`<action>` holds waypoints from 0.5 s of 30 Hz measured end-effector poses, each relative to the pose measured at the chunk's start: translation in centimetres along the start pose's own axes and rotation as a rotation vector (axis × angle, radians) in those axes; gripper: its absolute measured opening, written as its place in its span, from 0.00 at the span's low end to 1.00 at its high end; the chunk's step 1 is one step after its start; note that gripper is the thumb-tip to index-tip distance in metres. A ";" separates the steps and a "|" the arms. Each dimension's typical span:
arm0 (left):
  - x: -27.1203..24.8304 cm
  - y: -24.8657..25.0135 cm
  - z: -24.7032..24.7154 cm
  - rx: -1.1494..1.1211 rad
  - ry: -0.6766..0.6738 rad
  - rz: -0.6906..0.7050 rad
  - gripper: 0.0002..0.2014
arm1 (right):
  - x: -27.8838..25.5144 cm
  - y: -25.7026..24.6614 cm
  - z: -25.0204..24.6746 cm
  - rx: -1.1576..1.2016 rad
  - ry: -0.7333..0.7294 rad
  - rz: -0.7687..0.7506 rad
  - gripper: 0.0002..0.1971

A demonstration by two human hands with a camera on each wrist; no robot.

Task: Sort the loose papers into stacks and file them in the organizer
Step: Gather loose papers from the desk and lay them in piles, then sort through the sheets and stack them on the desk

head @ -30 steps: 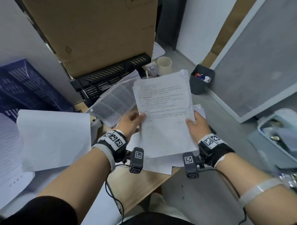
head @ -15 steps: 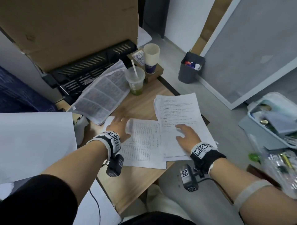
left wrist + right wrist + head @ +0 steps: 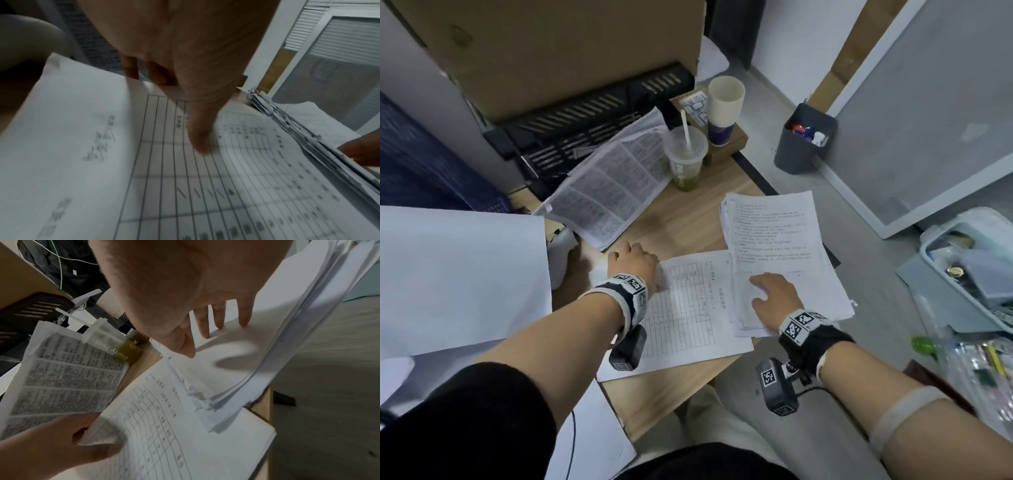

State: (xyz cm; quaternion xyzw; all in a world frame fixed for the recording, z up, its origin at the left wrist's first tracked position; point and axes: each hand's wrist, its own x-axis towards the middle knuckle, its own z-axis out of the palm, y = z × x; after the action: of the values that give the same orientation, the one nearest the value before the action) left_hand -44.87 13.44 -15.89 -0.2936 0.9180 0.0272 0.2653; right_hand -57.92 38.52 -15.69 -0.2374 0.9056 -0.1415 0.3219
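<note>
A sheet printed with a grid table (image 3: 688, 308) lies on the wooden desk (image 3: 681, 222) in front of me. My left hand (image 3: 633, 260) pinches its far left corner, thumb (image 3: 199, 139) on top and fingers (image 3: 131, 69) curled under the edge, so the corner (image 3: 96, 434) lifts. To its right a thick stack of text pages (image 3: 774, 240) overlaps the grid sheet. My right hand (image 3: 770, 294) rests flat on this stack, its fingers (image 3: 218, 318) straight. The black slotted organizer (image 3: 592, 113) stands at the back under a cardboard box (image 3: 551, 44).
A densely printed sheet (image 3: 613, 192) leans out of the organizer. A plastic cup of green drink (image 3: 686, 161) and a paper cup (image 3: 724, 109) stand behind the papers. Large blank sheets (image 3: 458, 274) cover the left. A grey bin (image 3: 803, 140) and a cluttered tub (image 3: 969, 267) sit on the floor.
A second ago both hands held the text stack up; it now lies on the desk's right side. My left hand has moved to the grid sheet's corner and grips it.
</note>
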 end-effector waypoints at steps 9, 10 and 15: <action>-6.7 -6.8 -3.0 -0.534 0.074 -0.057 0.14 | 1.5 -6.5 0.3 0.057 0.097 0.024 0.21; -7.9 -7.6 -3.2 -0.589 0.101 -0.044 0.16 | 1.4 -7.8 0.5 0.134 0.089 -0.009 0.21; -13.8 -11.8 -2.1 -0.838 0.214 -0.143 0.07 | 1.1 -14.4 2.1 0.282 -0.054 -0.119 0.24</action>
State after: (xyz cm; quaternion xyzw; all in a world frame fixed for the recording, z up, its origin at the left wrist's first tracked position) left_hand -29.83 10.53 -5.88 -0.4398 0.8273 0.3484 0.0280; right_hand -52.38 25.55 -11.97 -0.2467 0.8521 -0.2794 0.3673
